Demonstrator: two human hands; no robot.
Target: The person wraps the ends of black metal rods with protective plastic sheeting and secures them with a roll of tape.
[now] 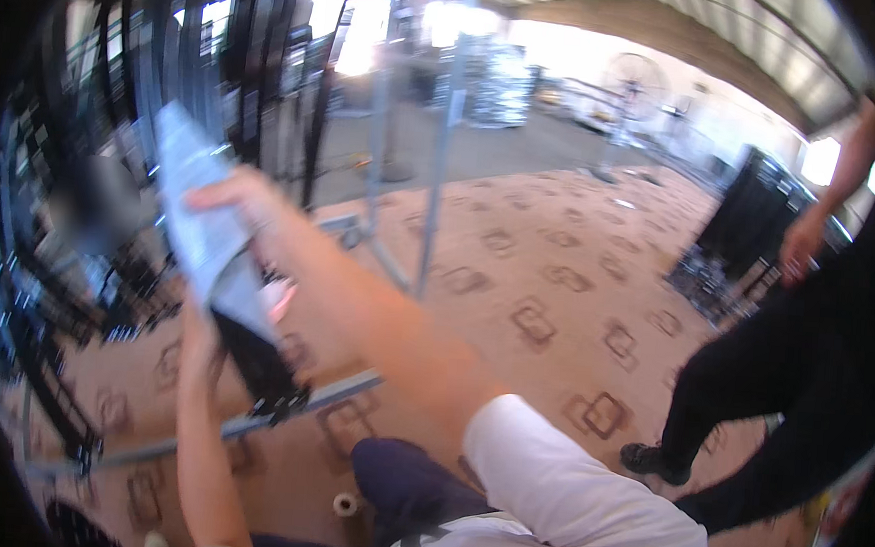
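Observation:
A light blue-grey sheet point(205, 224) is wrapped round a bundle of black strips point(252, 357), whose lower ends stick out below it. My right hand point(246, 207) grips the sheet from the right, its thumb lying across the front. Lower down, my left hand point(195, 314) is against the left side of the bundle; its fingers are hidden and blurred. A small pink thing point(278, 299) shows beside the sheet, too smeared to name. More long black strips point(254, 72) hang upright behind and to the left.
A grey metal rack frame point(434, 173) surrounds the hanging strips, with a low rail point(325, 392) near my legs. A person in dark clothes point(783, 365) stands at right by a stack of black strips point(751, 228). A roll point(346, 505) is on the patterned floor point(555, 321). A large fan point(634, 85) stands far back.

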